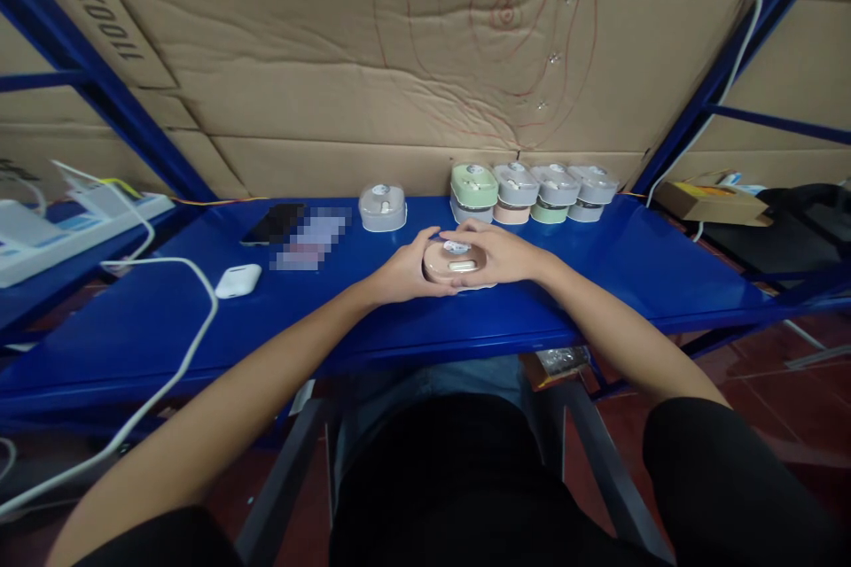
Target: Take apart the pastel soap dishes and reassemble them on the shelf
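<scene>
A pinkish-brown rounded box [435, 261] with a clear lid, a sticker and a small white piece on top is between both hands over the blue table. My left hand [405, 270] wraps round its left side, fingers curled over the far edge. My right hand [509, 255] grips the right side. Something pale shows just under the box at its right; what it is I cannot make out. Beyond the hands stand stacked boxes, among them a green one [474, 184] and a grey one [517, 183]. A single grey box [383, 207] sits to their left.
On the blue table [319, 310] at the left lie a white earphone case [238, 281], a dark phone [272, 223] and a blurred-out item [311, 239]. A white cable [199, 337] crosses the left side. Power strips [86, 230] lie far left; an open carton [711, 202] is at the right.
</scene>
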A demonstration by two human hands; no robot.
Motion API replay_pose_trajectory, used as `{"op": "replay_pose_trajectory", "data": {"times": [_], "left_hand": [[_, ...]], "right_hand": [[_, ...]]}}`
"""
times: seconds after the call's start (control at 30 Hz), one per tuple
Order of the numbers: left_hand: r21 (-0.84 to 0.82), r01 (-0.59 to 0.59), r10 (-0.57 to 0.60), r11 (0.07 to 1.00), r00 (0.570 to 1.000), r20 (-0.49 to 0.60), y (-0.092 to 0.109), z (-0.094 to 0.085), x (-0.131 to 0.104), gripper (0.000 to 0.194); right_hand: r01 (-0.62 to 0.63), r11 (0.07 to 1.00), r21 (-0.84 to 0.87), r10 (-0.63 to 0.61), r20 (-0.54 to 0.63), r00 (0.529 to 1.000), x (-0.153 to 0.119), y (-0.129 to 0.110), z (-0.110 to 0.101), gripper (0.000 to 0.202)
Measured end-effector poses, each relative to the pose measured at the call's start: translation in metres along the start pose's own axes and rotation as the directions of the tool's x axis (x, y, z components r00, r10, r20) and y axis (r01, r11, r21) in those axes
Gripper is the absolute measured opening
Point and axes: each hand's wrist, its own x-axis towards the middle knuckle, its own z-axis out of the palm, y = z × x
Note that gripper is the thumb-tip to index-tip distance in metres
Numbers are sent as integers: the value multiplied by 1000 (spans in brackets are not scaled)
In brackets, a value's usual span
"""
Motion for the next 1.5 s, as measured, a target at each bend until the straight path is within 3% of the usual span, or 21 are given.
{"op": "replay_pose_trajectory", "data": {"times": [0.2,0.33,0.47,0.53,0.63,0.8,1.1,1.3,1.5], "left_hand": [[118,-63,64,991,998,-8,7,-5,0,102],[391,150,-112,908,987,-118,22,-10,-5,97],[597,426,-277,680,903,-329,42,-8,-11,84],[641,492,-309,589,870,-383,49,-6,-11,88],[670,514,-367,536,857,-363,54,-6,-3,96],[679,481,-415,554,867,-275,59,-9,24,89],[718,467,-371,517,878,-303,56,-11,56,85],[725,424,-348,542,899,-266,52,-9,82,66],[676,398,-323,620,915,-242,40,-14,80,53]], "right_hand": [[-33,999,-7,33,17,999,0,8,3,99],[-123,992,-5,122,-127,984,-2,19,-1,85],[-176,984,-5,165,-321,933,-3,26,-14,85],[-202,979,-11,183,-379,907,-3,26,-20,89],[-238,971,-8,213,-415,884,-1,25,-23,91],[-243,970,-1,218,-438,872,0,26,-21,93],[-265,964,-18,231,-441,868,0,28,-21,94],[-280,959,-41,239,-411,880,-1,27,-22,88],[-279,959,-47,240,-391,889,0,28,-22,85]]}}
